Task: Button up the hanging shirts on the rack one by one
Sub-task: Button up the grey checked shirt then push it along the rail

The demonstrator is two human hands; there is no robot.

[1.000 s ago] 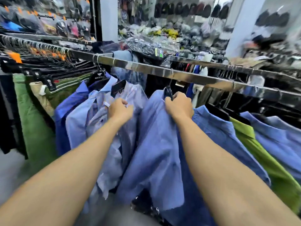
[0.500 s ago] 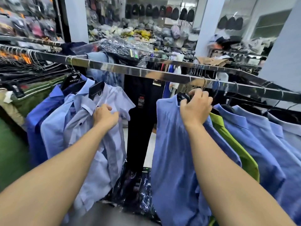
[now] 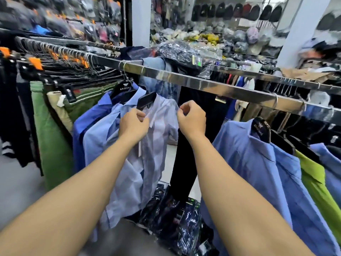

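Between the left hand (image 3: 133,126) and the right hand (image 3: 191,119) hangs the pale lilac-blue cotton shirt (image 3: 155,145) on its black plastic hanger (image 3: 146,102), suspended from the polished steel rack rail (image 3: 203,84). The left hand's fingers curl around the shirt's left front edge just below the collar; the right hand pinches the opposite edge at the same height. The front appears unfastened. For a clean result, both edges should probably be drawn level, starting at the top button, with the fabric kept taut. Right of the right hand, a medium-blue cotton shirt (image 3: 258,163) hangs apart, ungripped.
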